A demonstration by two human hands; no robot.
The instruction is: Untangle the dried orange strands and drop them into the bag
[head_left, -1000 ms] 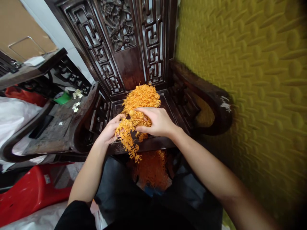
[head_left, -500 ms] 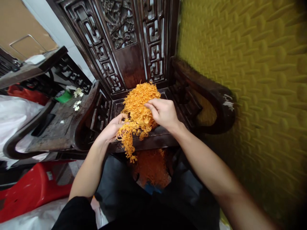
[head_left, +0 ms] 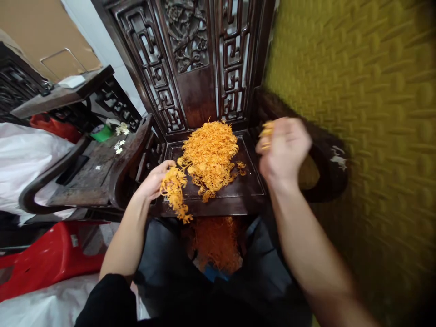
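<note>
A heap of orange-yellow spidery, flower-like pieces (head_left: 211, 154) lies on the dark wooden chair seat (head_left: 250, 181). At the heap's left edge, my left hand (head_left: 158, 178) is closed on a bunch of these orange flower-like pieces (head_left: 174, 188), which dangles over the seat's front edge. My right hand (head_left: 286, 147) is raised to the right of the heap, above the chair's right armrest, blurred by motion. Its fingers are curled round a few of the same orange pieces (head_left: 267, 131). A small stray cluster (head_left: 241, 168) lies just right of the heap.
Behind the seat rises a carved chair back (head_left: 197, 93). A yellow textured mat (head_left: 340, 91) stands along the right. At left are another wooden chair with a green tape roll (head_left: 101, 132) and white bits, white sacks (head_left: 30, 156) and a red plastic stool (head_left: 64, 250). More orange pieces (head_left: 218, 243) lie below the seat.
My right hand has pulled away from the heap, up and to the right, with orange pieces in it. My left hand has shifted slightly left with its bunch. The view has turned a little.
</note>
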